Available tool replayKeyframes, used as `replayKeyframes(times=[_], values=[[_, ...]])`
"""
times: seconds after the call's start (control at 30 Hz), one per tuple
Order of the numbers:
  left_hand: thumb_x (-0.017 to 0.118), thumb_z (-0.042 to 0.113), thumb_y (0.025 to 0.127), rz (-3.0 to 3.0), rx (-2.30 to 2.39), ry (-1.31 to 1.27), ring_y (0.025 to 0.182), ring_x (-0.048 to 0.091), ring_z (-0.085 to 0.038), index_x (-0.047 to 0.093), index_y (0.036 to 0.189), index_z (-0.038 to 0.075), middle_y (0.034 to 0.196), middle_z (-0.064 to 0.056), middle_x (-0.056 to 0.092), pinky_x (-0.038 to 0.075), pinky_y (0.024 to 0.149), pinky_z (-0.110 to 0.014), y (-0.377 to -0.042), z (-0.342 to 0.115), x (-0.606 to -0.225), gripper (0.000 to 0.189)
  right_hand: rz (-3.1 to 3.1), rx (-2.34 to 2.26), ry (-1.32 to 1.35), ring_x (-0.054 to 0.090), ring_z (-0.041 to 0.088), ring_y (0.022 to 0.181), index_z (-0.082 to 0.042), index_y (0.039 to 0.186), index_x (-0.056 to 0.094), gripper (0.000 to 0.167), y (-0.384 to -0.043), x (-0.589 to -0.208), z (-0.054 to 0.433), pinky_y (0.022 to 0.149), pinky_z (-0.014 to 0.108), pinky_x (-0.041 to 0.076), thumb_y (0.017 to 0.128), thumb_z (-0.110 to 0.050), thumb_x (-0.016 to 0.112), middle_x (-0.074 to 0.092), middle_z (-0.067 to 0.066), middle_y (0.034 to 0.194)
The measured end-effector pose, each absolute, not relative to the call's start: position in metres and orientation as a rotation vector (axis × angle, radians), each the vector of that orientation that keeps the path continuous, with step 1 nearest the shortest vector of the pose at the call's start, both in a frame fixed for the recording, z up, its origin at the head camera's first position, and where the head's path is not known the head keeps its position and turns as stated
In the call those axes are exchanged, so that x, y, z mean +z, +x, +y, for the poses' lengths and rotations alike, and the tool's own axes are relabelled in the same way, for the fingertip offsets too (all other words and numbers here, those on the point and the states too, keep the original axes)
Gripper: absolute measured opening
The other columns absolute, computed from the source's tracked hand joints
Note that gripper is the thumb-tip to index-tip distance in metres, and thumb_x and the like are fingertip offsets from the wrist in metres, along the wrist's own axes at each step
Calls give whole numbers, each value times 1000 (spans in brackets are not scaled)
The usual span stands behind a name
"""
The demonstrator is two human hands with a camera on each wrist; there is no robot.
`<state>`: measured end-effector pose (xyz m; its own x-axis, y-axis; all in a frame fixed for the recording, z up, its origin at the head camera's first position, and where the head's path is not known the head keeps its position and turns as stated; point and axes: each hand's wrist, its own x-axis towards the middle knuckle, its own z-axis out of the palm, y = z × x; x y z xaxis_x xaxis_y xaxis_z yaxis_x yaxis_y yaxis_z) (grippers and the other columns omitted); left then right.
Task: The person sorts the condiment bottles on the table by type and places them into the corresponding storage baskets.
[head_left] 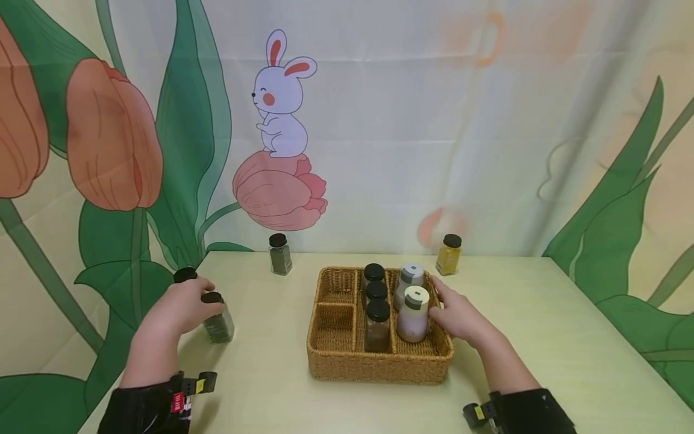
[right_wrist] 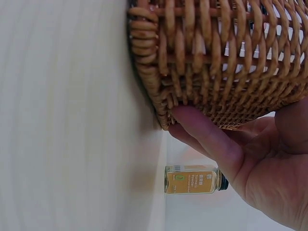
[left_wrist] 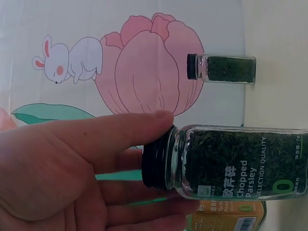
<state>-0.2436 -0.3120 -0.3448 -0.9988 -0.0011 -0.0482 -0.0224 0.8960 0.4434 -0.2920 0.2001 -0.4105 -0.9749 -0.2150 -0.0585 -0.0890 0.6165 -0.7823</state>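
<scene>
My left hand point(head_left: 187, 304) pinches the black lid of a glass jar of chopped parsley point(left_wrist: 240, 163), thumb on one side and fingers behind. Just beyond that hand, a turmeric powder jar point(left_wrist: 226, 215) is partly covered by the fingers; its dark lid point(head_left: 185, 275) shows in the head view. My right hand point(head_left: 461, 313) grips the right side of a divided wicker basket point(head_left: 374, 366), with fingers against the outer weave. Inside the basket, several black-lidded jars point(head_left: 378, 325) line the middle compartment. Two white-capped bottles point(head_left: 413, 319) stand in the right one.
Toward the back of the pale table point(head_left: 260, 386) stands a jar of dark green herbs point(head_left: 280, 259). Another turmeric powder jar point(head_left: 449, 258) is behind the basket's right corner. A printed curtain point(head_left: 368, 150) hangs along the table's rear edge.
</scene>
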Motion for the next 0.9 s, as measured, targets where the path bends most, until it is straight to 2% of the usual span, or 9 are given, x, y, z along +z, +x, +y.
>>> replayKeyframes(times=[0.27, 0.53, 0.9], values=[[72, 26, 92, 3022, 698, -102, 92, 64, -39, 58, 125, -14, 109, -29, 64, 55, 76, -55, -249, -309, -346, 53, 2688, -1289, -246, 43, 16, 49, -8, 165, 12, 85, -292, -409, 200, 48, 33, 44, 89, -2, 51, 32, 39, 153], [77, 17, 89, 2992, 698, -21, 106, 60, -45, 52, 137, -12, 128, -36, 56, 54, 85, -58, -248, -310, -349, 61, 2704, -1278, -270, 43, 16, 48, -6, 164, 12, 85, -293, -410, 201, 47, 33, 43, 89, -2, 51, 30, 39, 154], [76, 15, 90, 2994, 720, 20, 103, 62, -43, 56, 134, -9, 125, -35, 58, 56, 82, -55, -249, -311, -353, 54, 2687, -1293, -249, 43, 16, 49, -8, 165, 12, 86, -293, -412, 201, 47, 33, 43, 88, -2, 52, 32, 40, 153]])
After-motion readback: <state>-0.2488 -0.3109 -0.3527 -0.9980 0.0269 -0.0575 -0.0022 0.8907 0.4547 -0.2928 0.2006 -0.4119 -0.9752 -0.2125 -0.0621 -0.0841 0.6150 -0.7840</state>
